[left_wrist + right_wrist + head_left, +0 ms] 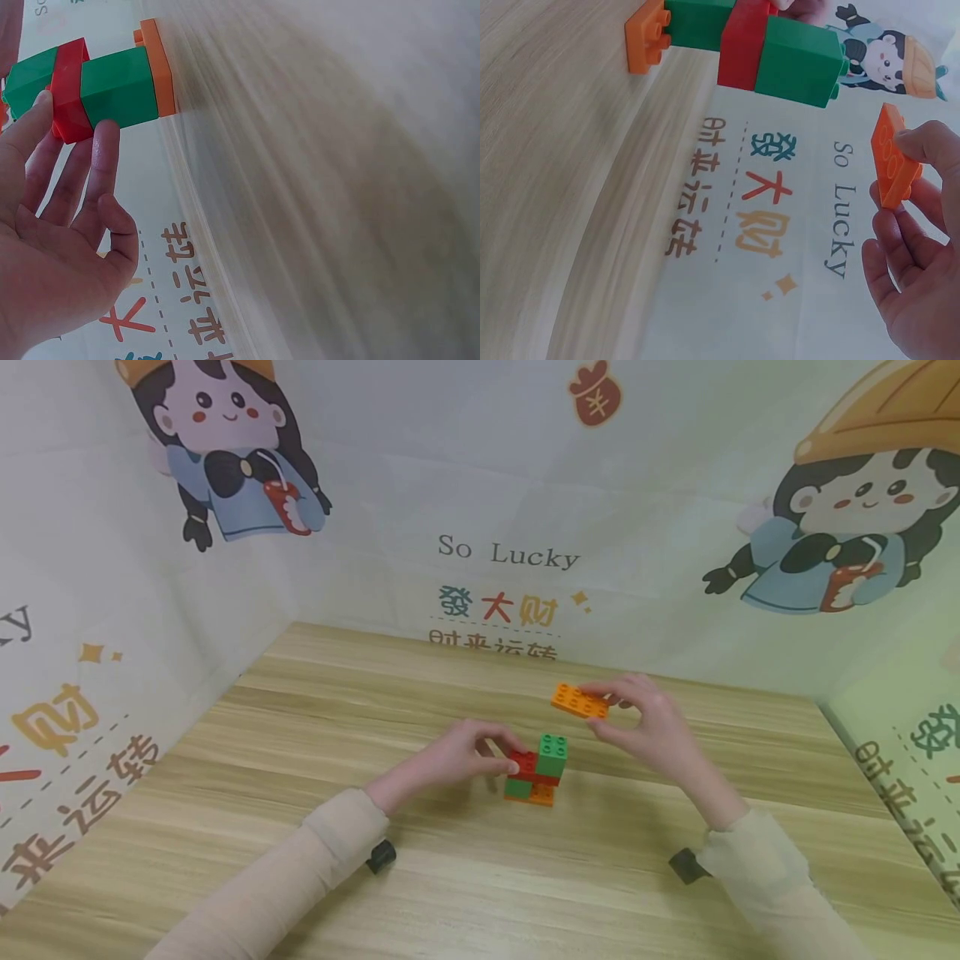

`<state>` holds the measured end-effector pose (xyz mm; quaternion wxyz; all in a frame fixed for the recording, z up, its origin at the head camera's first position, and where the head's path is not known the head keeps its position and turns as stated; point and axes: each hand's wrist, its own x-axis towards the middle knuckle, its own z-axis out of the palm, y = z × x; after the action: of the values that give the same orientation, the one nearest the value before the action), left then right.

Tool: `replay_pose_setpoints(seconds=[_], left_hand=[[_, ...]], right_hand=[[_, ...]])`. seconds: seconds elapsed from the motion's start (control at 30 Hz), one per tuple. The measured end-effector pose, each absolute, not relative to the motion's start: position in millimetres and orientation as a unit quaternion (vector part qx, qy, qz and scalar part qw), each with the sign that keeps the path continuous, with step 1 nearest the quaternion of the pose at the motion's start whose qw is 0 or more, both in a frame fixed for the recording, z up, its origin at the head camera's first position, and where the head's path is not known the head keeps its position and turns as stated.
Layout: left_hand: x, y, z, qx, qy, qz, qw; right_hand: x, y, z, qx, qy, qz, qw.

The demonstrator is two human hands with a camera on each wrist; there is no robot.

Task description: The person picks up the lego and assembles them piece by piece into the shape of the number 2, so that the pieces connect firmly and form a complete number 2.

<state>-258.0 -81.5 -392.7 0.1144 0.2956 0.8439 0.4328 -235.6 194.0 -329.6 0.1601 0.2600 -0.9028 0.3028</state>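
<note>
A small block stack stands on the table, with an orange plate brick (542, 797) at the base and a green block (118, 86) on it. Over that lies a red brick (70, 96), topped at its right end by another green block (552, 760). My left hand (461, 752) grips the left end of the red brick between thumb and fingers. Above and to the right of the stack, my right hand (651, 722) pinches a second orange plate brick (572, 700) by its right end, studs facing up. This brick is apart from the stack.
The wood-grain table (480, 885) meets a printed cloth backdrop (510, 485) at the back and sides. A dark object (382, 857) shows under the left cuff, and another dark piece (686, 866) beside the right cuff.
</note>
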Motion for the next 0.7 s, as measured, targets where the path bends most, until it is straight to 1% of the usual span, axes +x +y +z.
replay_pose_setpoints(seconds=[0.37,0.7], left_hand=[[-258.8,-81.8,-392.6,0.302,0.84,0.437,0.115],[-258.5,-81.7,-391.7,0.308,0.837,0.436,0.117]], right_hand=[[-231.2,185.5,-329.7,0.288,-0.885,0.316,0.186],[-229.7,179.2,-334.4,0.307,-0.875,0.33,0.175]])
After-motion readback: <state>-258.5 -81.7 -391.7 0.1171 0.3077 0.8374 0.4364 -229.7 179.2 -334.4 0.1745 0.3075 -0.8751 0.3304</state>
